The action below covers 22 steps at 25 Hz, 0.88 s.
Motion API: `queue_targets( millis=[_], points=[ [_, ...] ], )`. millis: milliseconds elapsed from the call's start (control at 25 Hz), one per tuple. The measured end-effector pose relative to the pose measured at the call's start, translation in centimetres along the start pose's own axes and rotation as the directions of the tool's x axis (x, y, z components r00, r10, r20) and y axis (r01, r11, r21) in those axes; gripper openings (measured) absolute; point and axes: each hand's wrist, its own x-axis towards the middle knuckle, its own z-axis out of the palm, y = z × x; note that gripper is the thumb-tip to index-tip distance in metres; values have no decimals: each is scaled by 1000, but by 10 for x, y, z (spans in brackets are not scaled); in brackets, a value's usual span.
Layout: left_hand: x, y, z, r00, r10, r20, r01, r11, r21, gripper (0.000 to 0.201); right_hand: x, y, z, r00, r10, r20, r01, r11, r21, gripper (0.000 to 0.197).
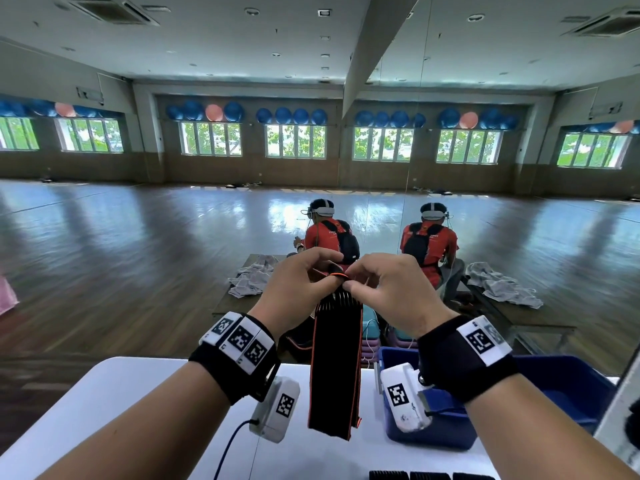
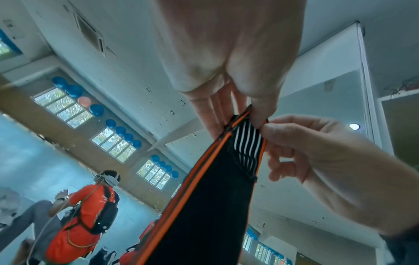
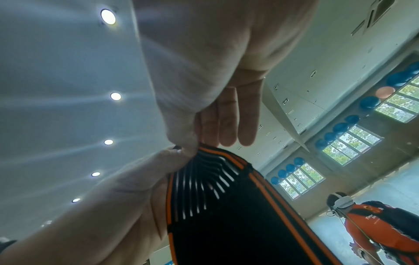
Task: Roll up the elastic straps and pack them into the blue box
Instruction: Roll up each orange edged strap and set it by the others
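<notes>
A black elastic strap (image 1: 336, 362) with orange edges hangs straight down from both hands above the white table (image 1: 138, 403). My left hand (image 1: 304, 278) pinches its top end from the left, thumb on the ribbed, slotted part (image 2: 247, 141). From the right, my right hand (image 1: 384, 289) pinches the same top edge between thumb and forefinger (image 3: 188, 147). The strap (image 3: 226, 224) fills the lower part of the right wrist view. The blue box (image 1: 540, 393) stands on the table to the right, below my right wrist; its inside is mostly hidden.
Dark rolled straps (image 1: 429, 475) peek in at the table's front edge. Beyond the table, a person in a red shirt (image 1: 329, 237) sits on the wooden floor before a mirror wall. Grey towels (image 1: 252, 278) lie on a low bench behind the strap.
</notes>
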Motion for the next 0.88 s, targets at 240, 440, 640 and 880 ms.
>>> queue_targets(
  millis=[240, 440, 640, 880],
  points=[
    [-15, -21, -11, 880, -145, 452, 416, 695, -586, 71, 17, -19, 4, 998, 53, 19, -55, 991, 119, 2],
    [-66, -54, 18, 721, -29, 693, 653, 363, -665, 82, 36, -10, 17, 984, 171, 58, -178, 972, 151, 10],
    [-138, -111, 50, 688, -224, 690, 724, 150, -673, 70, 49, 22, 64, 943, 317, 105, -328, 937, 118, 14],
    [-233, -177, 69, 490, -423, 762, 799, -131, -587, 54, 45, 78, 161, 862, 456, 222, -457, 888, -53, 19]
  ],
)
